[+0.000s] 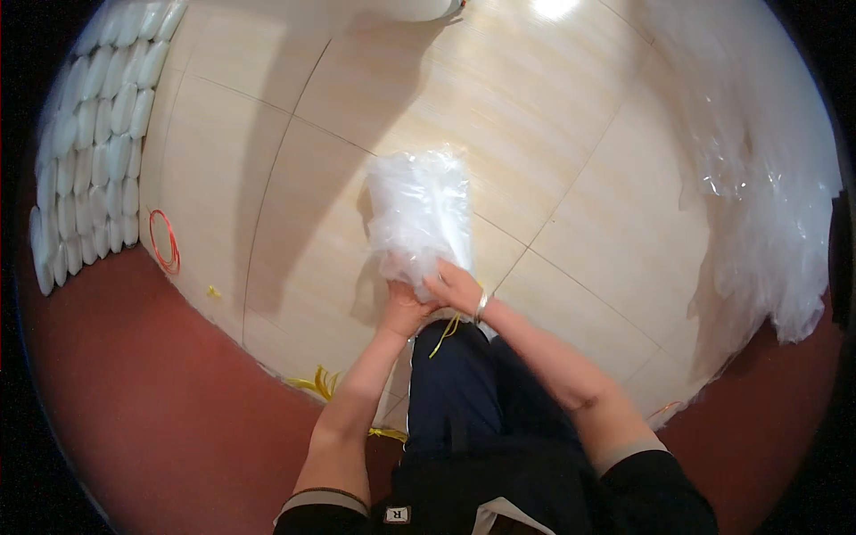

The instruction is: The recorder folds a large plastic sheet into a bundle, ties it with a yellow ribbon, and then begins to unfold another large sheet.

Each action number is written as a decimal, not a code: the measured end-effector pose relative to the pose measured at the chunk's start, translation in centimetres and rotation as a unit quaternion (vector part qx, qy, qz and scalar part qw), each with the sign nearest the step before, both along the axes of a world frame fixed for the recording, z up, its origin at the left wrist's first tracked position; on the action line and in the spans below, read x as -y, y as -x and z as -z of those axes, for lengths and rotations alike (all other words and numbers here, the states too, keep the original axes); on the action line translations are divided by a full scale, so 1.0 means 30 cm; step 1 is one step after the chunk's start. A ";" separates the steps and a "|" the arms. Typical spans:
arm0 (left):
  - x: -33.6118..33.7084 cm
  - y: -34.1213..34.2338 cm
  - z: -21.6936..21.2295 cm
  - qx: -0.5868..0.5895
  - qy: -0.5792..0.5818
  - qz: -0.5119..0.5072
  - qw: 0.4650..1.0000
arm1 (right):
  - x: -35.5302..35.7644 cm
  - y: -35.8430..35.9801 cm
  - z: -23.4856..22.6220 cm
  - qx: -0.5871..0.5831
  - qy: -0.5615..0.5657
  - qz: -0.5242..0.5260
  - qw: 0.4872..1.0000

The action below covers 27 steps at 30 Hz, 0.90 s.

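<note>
A bundle of see-through plastic bags (419,201), folded into a long flat shape, stretches away from me above the tiled floor. My left hand (407,306) is closed round its gathered near end, from below and the left. Against the same end, on the right, presses my right hand (456,289), fingers bent over the plastic; a pale bracelet circles that wrist. The fingertips of the left hand are partly hidden by the plastic. Just below the hands, in front of my dark trousers, dangles a thin yellow tie (446,335).
Rows of white plastic-wrapped packs (94,152) are stacked at the far left. A red-orange coil (164,242) lies beside them. More yellow ties (319,382) rest by the edge of the dark red floor (205,392). A large heap of see-through plastic (758,196) covers the right side.
</note>
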<state>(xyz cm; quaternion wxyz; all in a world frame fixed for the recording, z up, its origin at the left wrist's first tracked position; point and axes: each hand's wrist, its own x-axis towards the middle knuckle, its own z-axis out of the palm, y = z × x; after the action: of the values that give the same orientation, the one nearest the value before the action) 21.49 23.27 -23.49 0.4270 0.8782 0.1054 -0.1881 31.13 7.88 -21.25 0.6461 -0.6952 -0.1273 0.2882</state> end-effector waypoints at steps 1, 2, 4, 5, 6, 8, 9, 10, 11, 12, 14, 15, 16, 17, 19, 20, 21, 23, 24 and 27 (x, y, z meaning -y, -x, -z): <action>0.048 -0.058 0.000 0.003 0.010 0.005 1.000 | 0.020 -0.031 0.088 -0.106 0.048 -0.080 0.990; 0.095 -0.132 -0.031 0.079 -0.066 0.037 0.994 | 0.038 -0.058 0.160 -0.213 0.094 -0.155 0.960; 0.122 -0.186 -0.040 0.151 -0.147 0.054 0.976 | 0.013 -0.108 0.190 -0.168 0.147 -0.151 0.963; 0.123 -0.195 -0.032 0.094 -0.208 0.078 0.970 | -0.007 -0.130 0.182 -0.121 0.195 -0.147 0.962; 0.123 -0.203 -0.028 0.036 -0.265 0.102 0.958 | -0.009 -0.148 0.168 -0.119 0.198 -0.153 0.961; 0.094 -0.180 -0.021 0.004 -0.271 0.093 0.958 | -0.071 -0.228 0.005 -0.068 0.466 -0.271 0.840; 0.098 -0.190 -0.015 -0.012 -0.265 0.104 0.959 | -0.056 -0.224 0.021 -0.064 0.472 -0.277 0.835; 0.095 -0.194 -0.010 -0.013 -0.260 0.094 0.961 | -0.028 -0.204 0.048 -0.098 0.361 -0.107 0.921; 0.097 -0.197 -0.004 -0.011 -0.256 0.095 0.962 | -0.016 -0.204 0.051 -0.128 0.234 0.071 0.961; 0.098 -0.199 0.003 -0.010 -0.252 0.095 0.963 | -0.031 -0.210 0.068 -0.124 0.242 0.063 0.960; 0.106 -0.194 0.026 -0.002 -0.256 0.094 0.962 | -0.088 -0.249 0.093 -0.302 0.115 0.194 0.926; 0.108 -0.191 0.036 0.005 -0.267 0.100 0.959 | -0.109 -0.278 0.127 -0.215 0.151 0.102 0.959; 0.108 -0.193 0.043 0.002 -0.259 0.093 0.961 | -0.125 -0.299 0.156 -0.214 0.160 0.096 0.959; 0.108 -0.196 0.049 -0.002 -0.247 0.103 0.964 | -0.137 -0.317 0.182 -0.215 0.227 0.059 0.948; 0.104 -0.205 0.051 -0.011 -0.229 0.104 0.968 | -0.171 -0.343 0.211 -0.215 0.300 0.013 0.930; 0.102 -0.212 0.047 -0.014 -0.236 0.107 0.966 | -0.193 -0.352 0.217 -0.204 0.337 0.021 0.919; 0.096 -0.216 0.043 -0.016 -0.242 0.110 0.964 | -0.212 -0.358 0.222 -0.193 0.374 0.028 0.907; 0.091 -0.218 0.045 0.010 -0.239 0.094 0.966 | -0.217 -0.372 0.271 -0.187 0.395 0.018 0.899; 0.093 -0.224 0.049 0.038 -0.242 0.086 0.966 | -0.208 -0.383 0.300 -0.183 0.408 0.016 0.894; 0.080 -0.228 0.050 0.055 -0.211 0.048 0.975 | -0.233 -0.401 0.320 -0.172 0.472 0.011 0.864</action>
<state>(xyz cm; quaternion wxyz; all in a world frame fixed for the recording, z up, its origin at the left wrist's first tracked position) 28.34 20.89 -24.99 0.2276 0.9615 0.0770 -0.1334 43.17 14.86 -30.84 0.2551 -0.8581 0.1450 0.4214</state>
